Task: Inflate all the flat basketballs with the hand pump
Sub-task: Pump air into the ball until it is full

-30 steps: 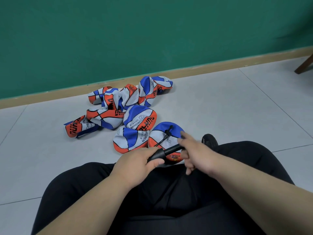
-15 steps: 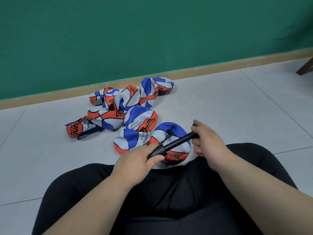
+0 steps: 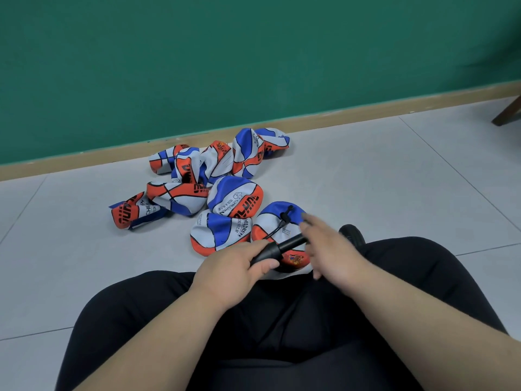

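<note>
Several flat basketballs, blue, white and orange, lie in a heap (image 3: 197, 179) on the floor by the wall. The nearest ball (image 3: 270, 224) sits just beyond my knees, and a thin black hose (image 3: 277, 225) runs from the pump to its top. My left hand (image 3: 234, 270) is shut on the black pump barrel (image 3: 270, 251). My right hand (image 3: 332, 249) is blurred at the pump's handle end, with some fingers stretched out; the handle itself is hidden behind it.
I sit with black-trousered legs (image 3: 282, 334) spread on a grey tiled floor (image 3: 366, 179). A green wall with a wooden skirting board (image 3: 366, 114) stands behind the balls. A dark furniture leg (image 3: 507, 112) shows at the far right. A black shoe tip (image 3: 351, 232) pokes out past my right hand.
My right hand pulled the pump handle out to the right, then pushed it back in toward my left hand. The left hand and the balls stayed put.
</note>
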